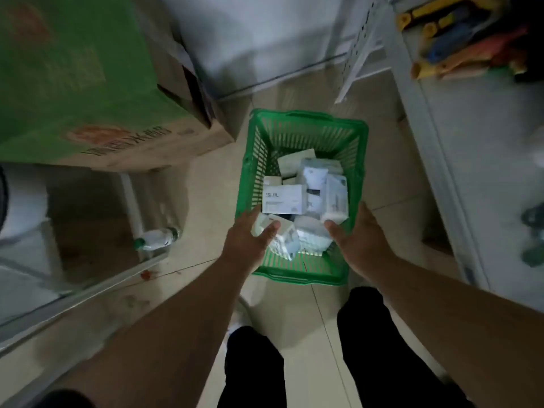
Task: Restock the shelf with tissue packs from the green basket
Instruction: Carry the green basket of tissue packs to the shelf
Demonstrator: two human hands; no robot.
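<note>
**Spotter:** Down on the floor between your feet, from the head view, you've got the green basket point(306, 198) with a loose heap of tissue packs point(306, 198) in it, lying at all angles. I'd call it a fair load, so most of the restocking looks to be ahead of you.

**Operator:** What are my hands doing?

**Spotter:** Your left hand point(250, 234) is reaching in over the near left wall, thumb laid against a pack point(279, 240) at the near end; the fingers are hidden beyond the hand, so I can't tell whether that grip has closed on it. Your right hand point(357, 240) is at the near right corner, thumb inside by a white pack point(335, 214), fingers out of sight behind the basket wall. Again I can't tell what it's grasping, pack or wall.

**Operator:** And the shelf?

**Spotter:** You have a pale shelf unit point(471, 160) just to your right, with some colourful goods point(459, 45) at the top edge of view. No tissue packs show on the part I can see. A big cardboard box point(88, 83) stands to your left, and a plastic bottle point(156, 238) lies on the floor near it.

**Operator:** So, progress?

**Spotter:** Early, I'd judge: every pack you can see is in the basket, none lifted clear.
</note>
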